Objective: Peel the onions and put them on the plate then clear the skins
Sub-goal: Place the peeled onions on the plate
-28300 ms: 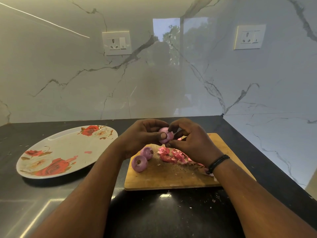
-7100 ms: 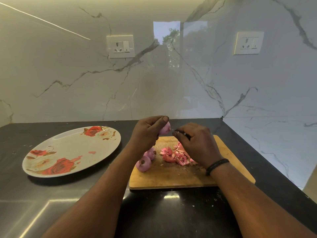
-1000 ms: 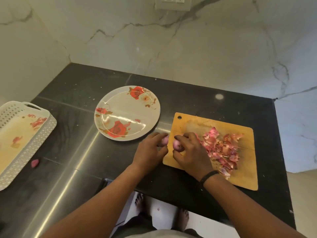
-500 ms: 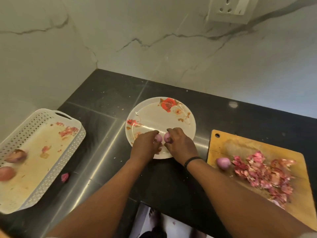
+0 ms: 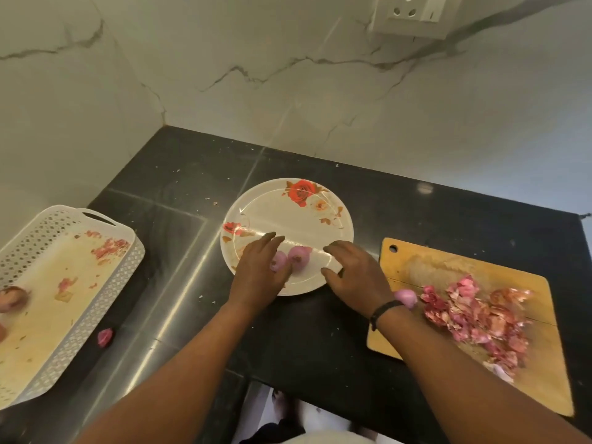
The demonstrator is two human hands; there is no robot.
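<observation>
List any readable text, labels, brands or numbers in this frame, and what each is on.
None readable.
Plate: rose print only, no lettering.
Wall socket: no marking visible, cut off by the frame edge.
White basket, cutting board, wristband: no text seen.

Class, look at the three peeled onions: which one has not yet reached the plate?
The peeled onion on the wooden cutting board, beside the skin pile. The other two onions lie together on the floral plate.
</observation>
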